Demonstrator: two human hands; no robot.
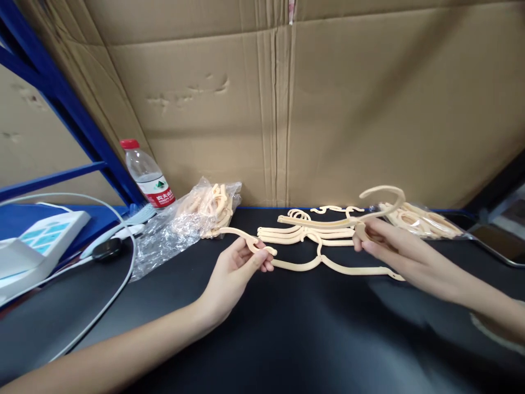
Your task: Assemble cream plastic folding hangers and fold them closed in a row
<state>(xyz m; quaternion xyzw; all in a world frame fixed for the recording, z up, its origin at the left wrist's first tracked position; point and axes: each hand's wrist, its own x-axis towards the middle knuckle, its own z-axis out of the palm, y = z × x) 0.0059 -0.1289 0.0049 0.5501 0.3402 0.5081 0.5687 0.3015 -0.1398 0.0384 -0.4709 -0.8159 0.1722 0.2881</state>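
Observation:
My left hand (235,271) pinches a short cream plastic hanger arm (246,239) just above the black table. My right hand (385,243) is closed on a cream hanger (348,220) near its hook, which curves up above my fingers. Below both hands a cream hanger frame (328,265) lies flat on the black table (287,339). Behind it sits a small stack of similar cream hangers (303,234).
A clear plastic bag with cream hanger parts (197,216) lies at the back left, another bag (422,219) at the back right. A water bottle (147,175), a white device (36,243) with cables and blue shelving stand left. Cardboard walls off the back.

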